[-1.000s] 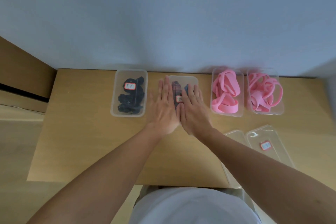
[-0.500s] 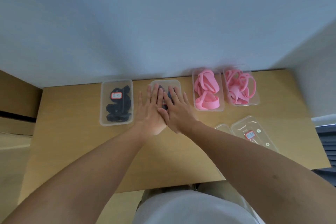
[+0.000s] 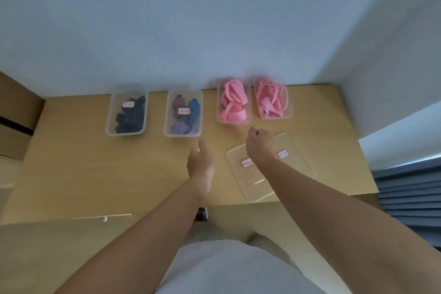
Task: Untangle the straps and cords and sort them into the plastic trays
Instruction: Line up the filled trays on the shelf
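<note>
Both grips have drawn back toward us from the striped tray [image 3: 183,135]. Left grip [image 3: 200,160] hovers just before it, fingers hidden; we cannot tell its state. Right grip [image 3: 259,143], right of that tray above a lid [image 3: 293,162], is curled, empty. Pink straps [image 3: 232,105] lie further right, black straps [image 3: 130,119] left.

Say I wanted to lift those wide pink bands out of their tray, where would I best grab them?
Pinch the far loop of the wide pink bands, which seems to rise above the tray rim, coming straight down from above. The tray walls block the sides, and the nearer coils lie tangled flat, so that raised loop is probably easiest. The right hand hangs nearest.
</note>
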The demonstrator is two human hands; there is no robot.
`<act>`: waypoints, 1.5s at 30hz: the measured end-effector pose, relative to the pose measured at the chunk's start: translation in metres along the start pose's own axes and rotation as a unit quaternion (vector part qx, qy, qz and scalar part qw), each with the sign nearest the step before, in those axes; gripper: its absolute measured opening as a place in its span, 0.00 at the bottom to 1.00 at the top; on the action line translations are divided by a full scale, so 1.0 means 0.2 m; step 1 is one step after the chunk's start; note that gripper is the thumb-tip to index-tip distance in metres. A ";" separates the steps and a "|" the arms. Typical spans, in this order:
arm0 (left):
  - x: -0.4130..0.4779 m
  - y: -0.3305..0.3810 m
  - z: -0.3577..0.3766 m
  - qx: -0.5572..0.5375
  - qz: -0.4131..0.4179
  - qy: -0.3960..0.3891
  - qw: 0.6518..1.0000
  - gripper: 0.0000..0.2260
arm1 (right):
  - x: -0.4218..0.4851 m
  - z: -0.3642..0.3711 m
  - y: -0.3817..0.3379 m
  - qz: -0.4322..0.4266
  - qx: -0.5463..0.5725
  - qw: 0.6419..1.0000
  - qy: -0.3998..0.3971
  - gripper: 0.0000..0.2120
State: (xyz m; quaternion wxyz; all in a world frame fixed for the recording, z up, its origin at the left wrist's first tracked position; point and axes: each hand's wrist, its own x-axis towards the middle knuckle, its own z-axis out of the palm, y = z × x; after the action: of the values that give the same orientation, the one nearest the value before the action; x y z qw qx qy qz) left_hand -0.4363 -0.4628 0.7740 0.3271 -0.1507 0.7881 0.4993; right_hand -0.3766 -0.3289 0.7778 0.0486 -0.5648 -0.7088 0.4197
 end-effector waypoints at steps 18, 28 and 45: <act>-0.28 -0.27 0.26 -0.045 -0.096 -0.015 0.994 0.08 | -0.12 -0.24 0.48 0.098 0.107 0.973 -0.179 0.09; -0.12 -0.09 0.17 0.060 0.114 0.055 0.990 0.04 | 0.00 -0.21 0.32 -0.044 0.165 0.984 -0.051 0.15; 0.48 0.70 0.24 0.260 0.224 -0.038 0.938 0.13 | 0.59 0.05 -0.32 -0.100 -0.116 0.988 -0.021 0.30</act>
State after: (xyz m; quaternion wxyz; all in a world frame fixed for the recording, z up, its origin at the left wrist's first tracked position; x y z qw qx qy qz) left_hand -0.5689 -0.3476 0.7920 0.2643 0.1393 0.8907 0.3427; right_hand -0.4720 -0.2352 0.7653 0.0097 -0.4840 -0.8063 0.3398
